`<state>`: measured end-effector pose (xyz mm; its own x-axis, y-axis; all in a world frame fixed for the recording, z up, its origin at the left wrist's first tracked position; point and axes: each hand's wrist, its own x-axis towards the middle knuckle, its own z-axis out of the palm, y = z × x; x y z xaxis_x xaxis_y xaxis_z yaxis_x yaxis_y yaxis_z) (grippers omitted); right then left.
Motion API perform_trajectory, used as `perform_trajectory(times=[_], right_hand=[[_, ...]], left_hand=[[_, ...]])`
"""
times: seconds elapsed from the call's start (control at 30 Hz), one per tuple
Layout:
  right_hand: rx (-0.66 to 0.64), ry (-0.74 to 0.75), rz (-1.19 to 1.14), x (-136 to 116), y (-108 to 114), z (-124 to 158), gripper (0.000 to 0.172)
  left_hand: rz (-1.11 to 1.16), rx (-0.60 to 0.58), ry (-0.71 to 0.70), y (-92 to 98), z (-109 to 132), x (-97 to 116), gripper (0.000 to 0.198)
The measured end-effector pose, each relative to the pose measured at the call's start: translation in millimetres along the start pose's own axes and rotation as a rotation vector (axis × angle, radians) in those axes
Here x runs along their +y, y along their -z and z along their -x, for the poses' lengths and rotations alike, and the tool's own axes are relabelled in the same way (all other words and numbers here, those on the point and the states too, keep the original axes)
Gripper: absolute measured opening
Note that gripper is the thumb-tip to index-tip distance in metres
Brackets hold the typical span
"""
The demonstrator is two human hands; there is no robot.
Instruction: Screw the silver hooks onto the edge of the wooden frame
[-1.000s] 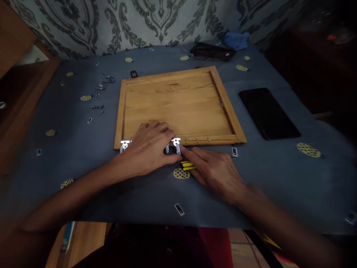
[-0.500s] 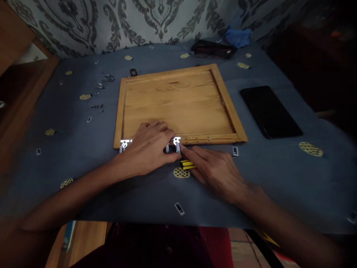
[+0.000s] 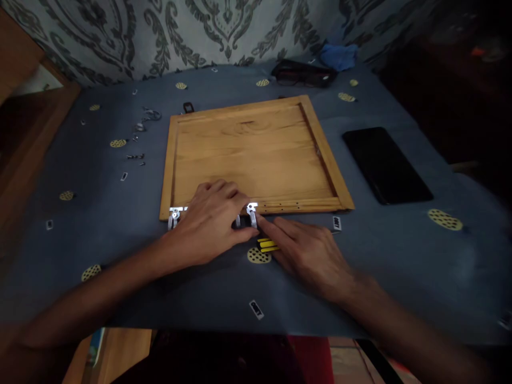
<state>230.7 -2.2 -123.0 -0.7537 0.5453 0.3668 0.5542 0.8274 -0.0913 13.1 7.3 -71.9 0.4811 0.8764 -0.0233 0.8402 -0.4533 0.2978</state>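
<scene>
wooden panel (image 3: 256, 154) lies flat on the counter (image 3: 400, 256), framed face up, its near rail running left to right across the view. a metal fitting (image 3: 252, 209) sits against that near rail, toward its left half. only two bright ends show, one at each side of the left hand; its long axis follows the rail, left to right, and its middle is hidden.

left hand (image 3: 212, 224): palm down over the fitting's middle, fingers bent onto the rail and panel face. whether its grip is closed around the fitting cannot be told.

right hand (image 3: 308, 250): flat on the counter just in front of the rail, fingers stretched out, grip released. the forefinger points up-left and touches the fitting's right end. a yellow-striped item (image 3: 267, 245) lies partly under this hand, long axis left to right.

black phone (image 3: 386, 165) lies right of the panel, apart from it. small metal parts (image 3: 140, 128) are scattered left of the panel. a dark case (image 3: 304, 74) and blue cloth (image 3: 340, 56) lie at the far edge.
</scene>
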Motion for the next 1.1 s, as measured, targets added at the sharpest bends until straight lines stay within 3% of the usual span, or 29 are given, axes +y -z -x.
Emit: perform_trajectory(times=[0.77,1.1], right_hand=[[0.073,-0.012,-0.119,0.5,8.2,-1.5,0.033],[0.044,-0.039,-0.107,-0.3,6.7,-3.5,0.04]], left_hand=[[0.052,0.053,-0.042,-2.9,3.7,-1.6,0.03],[0.038,0.047,-0.038,0.9,2.1,0.1,0.026]])
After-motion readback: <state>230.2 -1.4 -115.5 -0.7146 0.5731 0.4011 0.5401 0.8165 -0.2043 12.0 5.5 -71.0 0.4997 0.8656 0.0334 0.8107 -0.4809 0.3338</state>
